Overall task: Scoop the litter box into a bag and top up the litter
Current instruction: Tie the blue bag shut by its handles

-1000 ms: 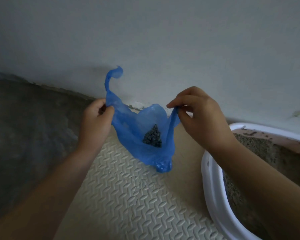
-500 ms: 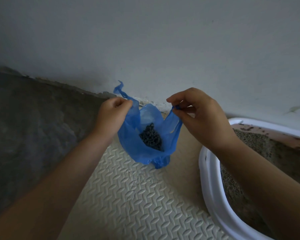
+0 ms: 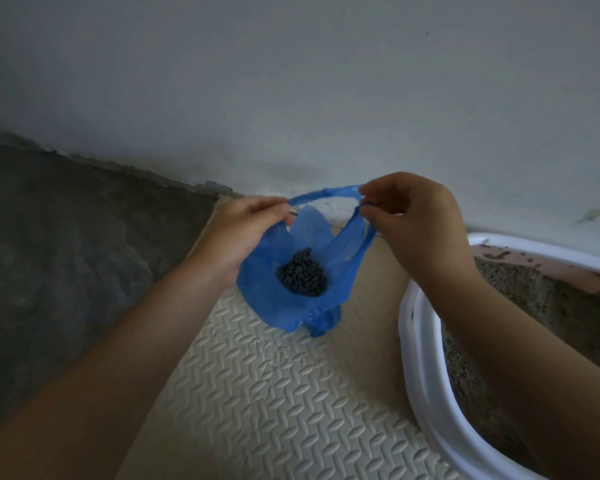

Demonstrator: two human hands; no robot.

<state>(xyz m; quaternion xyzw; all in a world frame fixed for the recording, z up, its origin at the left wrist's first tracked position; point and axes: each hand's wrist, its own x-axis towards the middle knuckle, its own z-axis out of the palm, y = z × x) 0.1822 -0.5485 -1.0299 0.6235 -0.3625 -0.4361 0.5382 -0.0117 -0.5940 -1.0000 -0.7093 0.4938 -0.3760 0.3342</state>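
A small blue plastic bag [image 3: 274,296] hangs in the air above the mat, with a dark clump of scooped litter [image 3: 302,274] lying inside it. My left hand [image 3: 243,226] pinches the bag's left handle. My right hand [image 3: 413,216] pinches the right handle, and a thin blue handle strip stretches between the two hands. The white litter box [image 3: 420,372] stands at the right, filled with grey-brown litter [image 3: 513,282]. My right forearm crosses over the box's near rim.
A cream foam mat [image 3: 257,410] with an embossed pattern lies under the bag and the box. Dark bare floor [image 3: 66,254] spreads to the left. A pale wall [image 3: 291,81] rises just behind everything.
My hands have drawn the bag's handles closer together and up, so one handle strip now spans between them. The loose handle end that stuck up at the left is gone.
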